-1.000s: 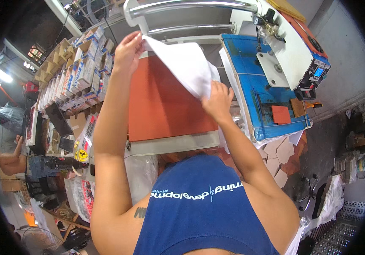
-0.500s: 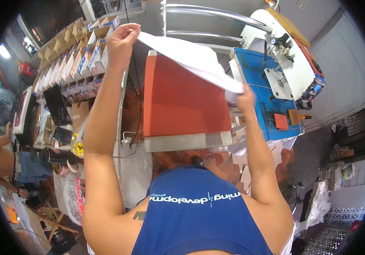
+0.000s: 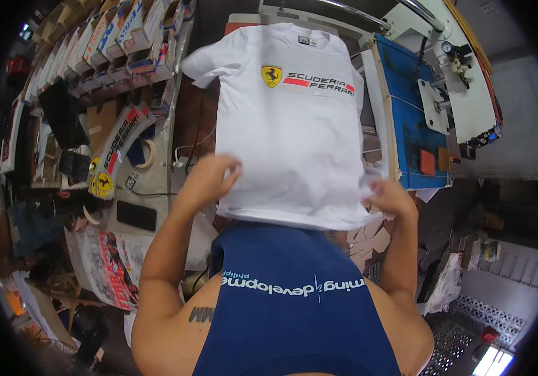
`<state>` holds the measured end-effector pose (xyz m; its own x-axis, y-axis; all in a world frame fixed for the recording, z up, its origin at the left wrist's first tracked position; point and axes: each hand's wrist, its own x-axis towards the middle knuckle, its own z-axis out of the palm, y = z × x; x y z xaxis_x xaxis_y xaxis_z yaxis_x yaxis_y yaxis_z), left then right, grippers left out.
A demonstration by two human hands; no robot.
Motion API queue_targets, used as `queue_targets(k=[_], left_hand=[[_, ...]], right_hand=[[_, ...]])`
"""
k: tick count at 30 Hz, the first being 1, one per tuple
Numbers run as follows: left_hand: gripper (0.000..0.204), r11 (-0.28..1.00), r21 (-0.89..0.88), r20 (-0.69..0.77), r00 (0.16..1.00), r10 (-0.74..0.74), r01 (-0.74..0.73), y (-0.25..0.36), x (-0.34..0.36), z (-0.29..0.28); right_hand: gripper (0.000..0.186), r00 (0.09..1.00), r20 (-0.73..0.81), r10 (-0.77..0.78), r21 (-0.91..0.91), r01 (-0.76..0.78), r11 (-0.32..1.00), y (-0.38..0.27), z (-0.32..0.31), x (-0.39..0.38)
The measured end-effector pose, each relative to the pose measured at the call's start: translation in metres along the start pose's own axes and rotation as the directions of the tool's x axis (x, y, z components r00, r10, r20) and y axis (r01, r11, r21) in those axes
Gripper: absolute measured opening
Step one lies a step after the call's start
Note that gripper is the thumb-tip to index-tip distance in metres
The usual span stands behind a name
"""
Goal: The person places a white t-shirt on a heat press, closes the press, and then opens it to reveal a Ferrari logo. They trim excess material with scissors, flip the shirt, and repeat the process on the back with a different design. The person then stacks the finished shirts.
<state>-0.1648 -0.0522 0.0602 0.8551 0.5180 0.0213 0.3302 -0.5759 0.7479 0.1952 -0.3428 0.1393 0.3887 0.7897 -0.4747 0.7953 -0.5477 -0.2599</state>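
Note:
A white T-shirt [image 3: 288, 138] lies front up over the red-topped press bed, neck at the far end. On its chest sits a yellow shield emblem [image 3: 271, 76], beside dark lettering with red bars. My left hand [image 3: 211, 178] is over the shirt's lower left edge, its fingers loosely bent and apart, with no cloth seen gripped in them. At the lower right corner, by the hem, is my right hand [image 3: 389, 197]. Motion smears its fingers, so whether they pinch the cloth cannot be made out. Only a strip of the red bed [image 3: 237, 27] shows past the shoulder.
To the right stands a heat press with a blue bed [image 3: 407, 125] and a white upper body [image 3: 466, 94]. On the left table are printed transfer sheets [image 3: 118, 147], a tape roll [image 3: 145, 153], a black phone [image 3: 136, 215] and open cardboard boxes [image 3: 122, 37].
The white cloth, held up at the far end before, now lies spread over the red bed with its print showing. Both hands have come back toward me, to the hem end.

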Motion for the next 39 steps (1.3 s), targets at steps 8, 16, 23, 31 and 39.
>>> queue_targets(k=[8,16,23,31,39], left_hand=[[0.021,0.970,0.238,-0.542,0.822,0.175,-0.049,-0.042,0.141,0.040],[0.028,0.926,0.350,-0.528,0.846,0.071,0.141,-0.058,0.162,0.055],[0.035,0.872,0.441,-0.471,0.882,0.023,0.213,-0.054,0.167,0.062],[0.034,0.871,0.447,-0.510,0.858,0.063,0.202,-0.058,0.166,0.066],[0.038,0.861,0.467,-0.474,0.879,0.053,0.201,-0.058,0.167,0.061]], right_hand=[[0.026,0.578,-0.545,-0.607,-0.257,0.574,0.777,-0.175,0.025,0.249],[0.032,0.682,-0.406,-0.608,-0.284,0.538,0.793,-0.200,0.034,0.306],[0.034,0.983,-0.086,0.162,0.835,-0.018,0.551,-0.180,0.010,0.314],[0.021,0.967,-0.065,0.248,0.963,-0.005,0.271,-0.133,-0.003,0.330],[0.019,0.551,-0.461,0.695,0.882,0.373,0.290,0.026,-0.116,0.276]])
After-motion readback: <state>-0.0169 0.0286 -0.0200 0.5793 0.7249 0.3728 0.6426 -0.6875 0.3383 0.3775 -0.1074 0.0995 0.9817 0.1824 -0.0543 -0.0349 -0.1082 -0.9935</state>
